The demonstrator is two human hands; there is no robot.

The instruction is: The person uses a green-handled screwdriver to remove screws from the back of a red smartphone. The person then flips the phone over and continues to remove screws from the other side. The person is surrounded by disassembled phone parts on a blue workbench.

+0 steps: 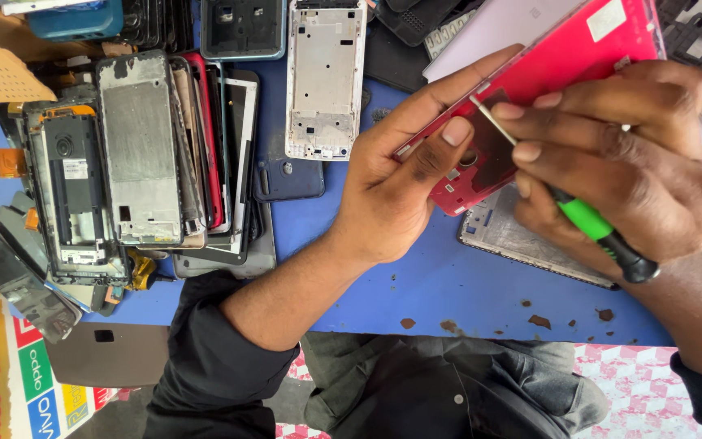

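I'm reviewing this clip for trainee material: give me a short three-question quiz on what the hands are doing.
1. True or false: the right hand holds a green-handled screwdriver.
2. What does the left hand grip? A) a white frame B) a red phone shell C) a cardboard sheet
3. What colour is the table?

Key: 1 true. 2 B, the red phone shell, with the screwdriver tip on its inner face. 3 blue.

Bare blue table (416, 284) lies open below the hands; stacked phone frames (164, 154) crowd the left.
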